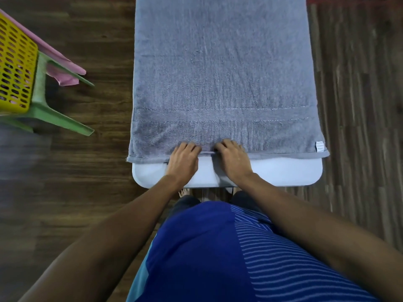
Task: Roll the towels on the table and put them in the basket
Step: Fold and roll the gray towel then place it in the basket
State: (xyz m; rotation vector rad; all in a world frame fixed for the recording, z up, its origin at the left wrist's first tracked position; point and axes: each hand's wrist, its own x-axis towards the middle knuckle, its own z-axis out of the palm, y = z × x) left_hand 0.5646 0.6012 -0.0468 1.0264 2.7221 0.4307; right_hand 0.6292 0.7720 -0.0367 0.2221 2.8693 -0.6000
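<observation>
A grey towel lies flat along the white table, folded lengthwise and covering nearly its whole top. Its near hem runs just short of the table's front edge, with a white label at the right corner. My left hand and my right hand sit side by side at the middle of that hem, fingers curled over the towel's edge and gripping it. The yellow perforated basket stands at the far left.
The basket rests on a green plastic stool, with a pink cloth hanging beside it. Dark wooden floor surrounds the table. My feet show under the table's front edge.
</observation>
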